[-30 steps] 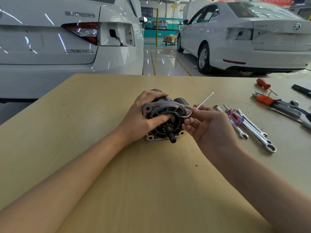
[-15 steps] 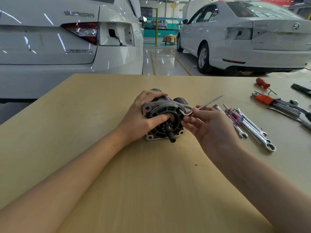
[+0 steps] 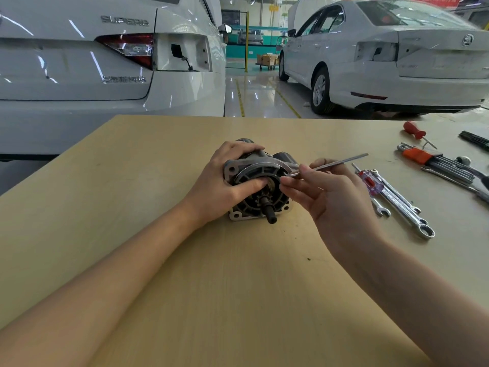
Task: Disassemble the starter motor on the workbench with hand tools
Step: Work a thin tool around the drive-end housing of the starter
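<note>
A starter motor [image 3: 258,192] lies on the wooden workbench [image 3: 238,287], its black front plate and shaft facing me. My left hand [image 3: 225,181] grips the housing from the left, thumb pressed on the front plate. My right hand [image 3: 333,200] pinches a thin silver wrench [image 3: 330,164] between thumb and forefinger. The wrench's head sits at the motor's upper right flange, and its handle points right and slightly up. What the head engages is hidden behind the flange.
To the right lie several combination wrenches [image 3: 404,207], a screwdriver with a clear purple and red handle [image 3: 370,182], an orange-holdered hex key set [image 3: 434,160] and a red screwdriver [image 3: 415,131]. Two white cars [image 3: 105,62] stand beyond the bench's far edge.
The wrench handle has swung clockwise, from pointing steeply up-right to lying nearly level toward the right. My right hand moved with it. My left hand and the motor stayed put.
</note>
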`<control>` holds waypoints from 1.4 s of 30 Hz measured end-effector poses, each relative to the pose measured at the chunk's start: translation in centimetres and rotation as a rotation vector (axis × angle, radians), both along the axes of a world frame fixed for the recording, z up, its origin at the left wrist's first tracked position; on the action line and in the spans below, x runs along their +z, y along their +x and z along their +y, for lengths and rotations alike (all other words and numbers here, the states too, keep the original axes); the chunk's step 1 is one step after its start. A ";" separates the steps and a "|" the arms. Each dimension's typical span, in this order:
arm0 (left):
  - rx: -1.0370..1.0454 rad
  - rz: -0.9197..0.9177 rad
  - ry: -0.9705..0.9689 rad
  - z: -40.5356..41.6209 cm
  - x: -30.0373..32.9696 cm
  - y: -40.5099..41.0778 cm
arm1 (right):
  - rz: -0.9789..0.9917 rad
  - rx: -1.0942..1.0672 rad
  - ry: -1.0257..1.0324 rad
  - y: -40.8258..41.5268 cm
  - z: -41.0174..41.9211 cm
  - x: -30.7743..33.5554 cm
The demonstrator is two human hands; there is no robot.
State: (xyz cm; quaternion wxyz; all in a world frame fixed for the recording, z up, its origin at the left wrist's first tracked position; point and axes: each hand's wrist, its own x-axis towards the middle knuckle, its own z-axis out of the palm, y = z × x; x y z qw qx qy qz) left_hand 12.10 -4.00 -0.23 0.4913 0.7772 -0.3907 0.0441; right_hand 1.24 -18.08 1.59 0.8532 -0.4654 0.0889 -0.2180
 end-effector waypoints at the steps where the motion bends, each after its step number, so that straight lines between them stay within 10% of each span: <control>1: 0.001 0.003 0.000 0.0 0.0 0.0 | -0.009 -0.016 -0.055 -0.1 0.0 0.0; 12: 0.011 0.013 0.002 0.0 0.0 0.0 | -0.151 -0.333 -1.222 -0.1 -0.1 -0.3; 25: 0.013 -0.038 0.043 -0.1 0.0 0.1 | -0.314 -0.399 -1.615 0.8 -0.3 -1.8; 42: 0.012 0.003 0.013 0.0 0.1 0.0 | 0.086 -0.008 -0.013 0.4 -0.5 -0.1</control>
